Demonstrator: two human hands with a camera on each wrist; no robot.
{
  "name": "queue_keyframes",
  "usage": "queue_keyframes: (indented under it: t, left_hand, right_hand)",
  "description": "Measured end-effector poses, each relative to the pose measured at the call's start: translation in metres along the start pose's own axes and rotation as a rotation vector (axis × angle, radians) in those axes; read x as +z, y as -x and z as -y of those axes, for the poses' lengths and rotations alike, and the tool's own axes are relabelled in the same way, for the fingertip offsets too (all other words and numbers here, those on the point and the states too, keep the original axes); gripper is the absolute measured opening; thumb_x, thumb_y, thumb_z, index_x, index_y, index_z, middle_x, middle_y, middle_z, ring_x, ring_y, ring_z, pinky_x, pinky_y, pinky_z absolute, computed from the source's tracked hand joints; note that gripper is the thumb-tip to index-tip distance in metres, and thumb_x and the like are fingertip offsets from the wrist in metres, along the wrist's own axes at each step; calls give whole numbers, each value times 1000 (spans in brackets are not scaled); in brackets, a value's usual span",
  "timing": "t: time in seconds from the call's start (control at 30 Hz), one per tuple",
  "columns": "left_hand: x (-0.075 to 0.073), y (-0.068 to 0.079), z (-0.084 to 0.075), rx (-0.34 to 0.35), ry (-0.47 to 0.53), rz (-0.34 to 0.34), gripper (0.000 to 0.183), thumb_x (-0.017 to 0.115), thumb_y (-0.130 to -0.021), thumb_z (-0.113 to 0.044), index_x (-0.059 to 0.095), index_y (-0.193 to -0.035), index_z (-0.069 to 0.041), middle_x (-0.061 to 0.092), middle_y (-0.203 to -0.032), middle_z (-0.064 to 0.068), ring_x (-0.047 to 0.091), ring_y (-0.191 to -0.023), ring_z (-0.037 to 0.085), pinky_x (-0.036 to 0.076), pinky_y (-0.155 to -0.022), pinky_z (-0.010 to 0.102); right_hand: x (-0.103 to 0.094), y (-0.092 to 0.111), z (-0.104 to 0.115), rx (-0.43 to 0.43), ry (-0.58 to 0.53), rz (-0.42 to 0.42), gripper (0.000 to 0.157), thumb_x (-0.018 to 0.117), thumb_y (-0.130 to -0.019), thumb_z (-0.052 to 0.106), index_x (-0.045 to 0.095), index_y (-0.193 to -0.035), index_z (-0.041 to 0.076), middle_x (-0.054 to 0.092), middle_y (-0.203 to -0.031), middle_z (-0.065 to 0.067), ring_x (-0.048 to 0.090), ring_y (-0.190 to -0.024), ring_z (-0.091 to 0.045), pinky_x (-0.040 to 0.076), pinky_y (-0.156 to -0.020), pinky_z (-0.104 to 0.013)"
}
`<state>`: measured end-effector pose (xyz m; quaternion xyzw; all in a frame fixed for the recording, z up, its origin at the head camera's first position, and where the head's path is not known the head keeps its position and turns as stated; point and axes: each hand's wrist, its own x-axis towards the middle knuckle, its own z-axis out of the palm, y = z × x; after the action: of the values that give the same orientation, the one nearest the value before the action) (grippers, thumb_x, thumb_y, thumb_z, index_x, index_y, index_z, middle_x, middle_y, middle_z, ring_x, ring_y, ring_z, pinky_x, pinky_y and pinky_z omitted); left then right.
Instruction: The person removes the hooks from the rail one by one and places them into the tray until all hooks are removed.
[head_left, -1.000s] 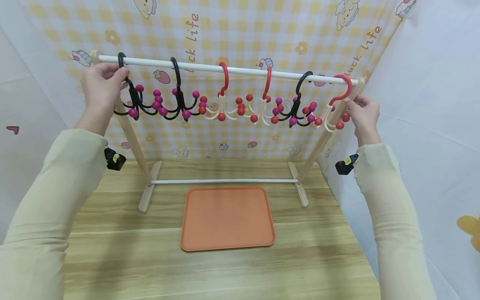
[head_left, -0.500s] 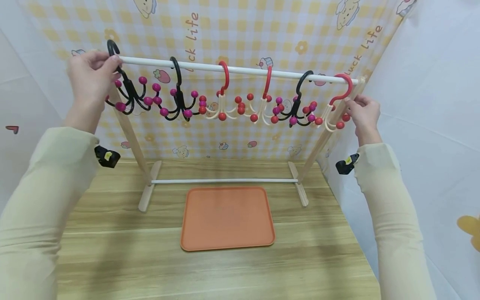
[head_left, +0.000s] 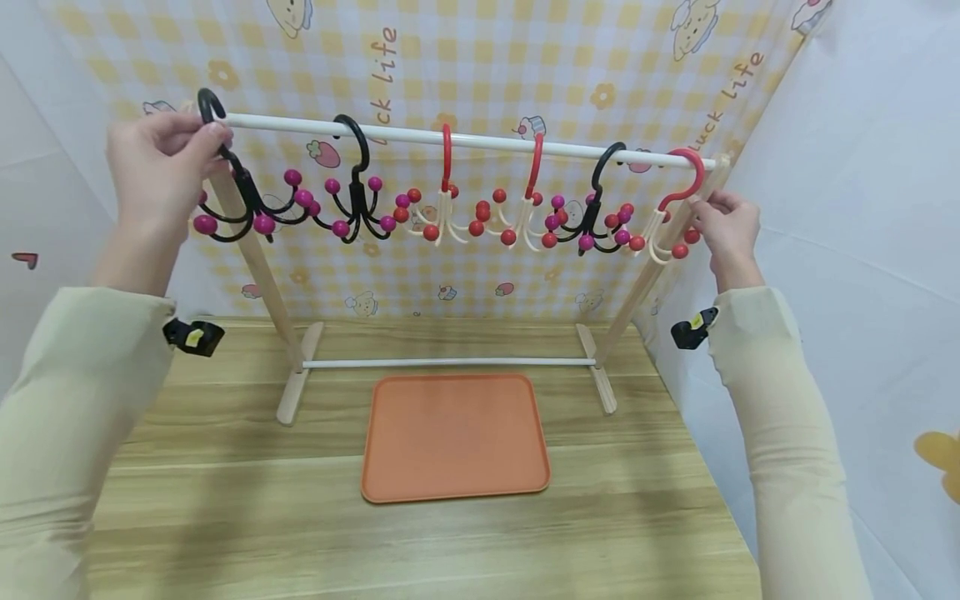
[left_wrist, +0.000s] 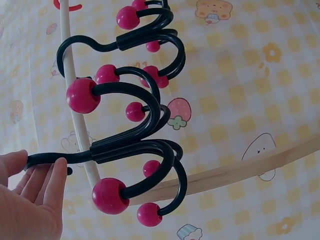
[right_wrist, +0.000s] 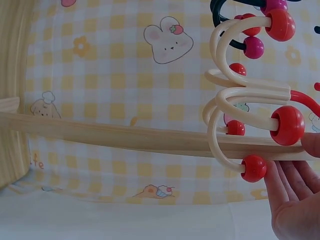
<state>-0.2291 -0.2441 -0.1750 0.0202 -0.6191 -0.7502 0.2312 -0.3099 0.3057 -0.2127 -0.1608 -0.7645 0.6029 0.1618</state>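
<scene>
My left hand (head_left: 153,171) pinches the hook of a black octopus-style hanger (head_left: 246,187) with magenta balls at the left end of the white rod (head_left: 288,125). In the left wrist view that hanger's stem (left_wrist: 92,152) crosses over the rod, beside a second black hanger (left_wrist: 131,40). At the other end my right hand (head_left: 726,225) grips the wooden post (right_wrist: 165,140), thumb on one side and fingers on the other. A cream hanger with a red hook (head_left: 688,171) hangs right by it. Between the hands, several more black and red-hooked hangers hang from the rod.
An orange tray (head_left: 456,437) lies on the wooden table (head_left: 450,550) in front of the rack. A lower white bar (head_left: 450,362) joins the rack's feet (head_left: 300,375). Behind stands a yellow checked cloth (head_left: 480,50).
My left hand has moved left with the black hanger, its hook rising and then dropping a little. The neighbouring hangers have turned slightly. My right hand has stayed on the post.
</scene>
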Motion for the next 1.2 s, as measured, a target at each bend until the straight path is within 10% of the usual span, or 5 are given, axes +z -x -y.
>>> queue_keyframes:
  t: [0.27,0.43,0.6,0.73,1.2]
  left_hand:
    - [-9,16,16,-12,-137,21,26,71,-72,-19,67,-95,-8,67,-85,-3,63,-72,7,43,-77,16]
    - [-13,26,30,1,-236,43,30,68,-76,-21,64,-102,-6,66,-91,-3,62,-73,5,45,-62,11]
    - [-14,34,48,27,-321,68,34,65,-79,-22,60,-106,-2,66,-94,-2,62,-73,3,41,-49,8]
    - [-14,38,62,50,-330,91,33,63,-80,-20,59,-105,1,66,-93,-3,62,-73,3,45,-69,14]
    - [-1,55,107,69,-387,154,27,61,-83,-23,59,-98,-1,66,-88,-11,62,-73,6,44,-74,15]
  right_hand:
    - [-2,-12,-7,-4,20,0,54,60,-82,34,45,-130,15,46,-128,-4,46,-112,-16,33,-94,-28]
    - [-10,-48,-30,-23,0,-2,51,68,-75,35,53,-122,18,54,-119,0,52,-105,-15,39,-89,-28]
    - [-4,-17,-11,-6,11,3,58,64,-77,38,47,-128,16,48,-127,-2,47,-112,-16,33,-93,-27]
    - [-2,-7,-4,1,-9,3,58,63,-78,36,45,-129,14,46,-128,-4,45,-114,-17,31,-95,-27]
    - [-1,4,0,1,1,-5,59,61,-79,39,44,-131,15,44,-131,-2,44,-115,-16,30,-96,-25]
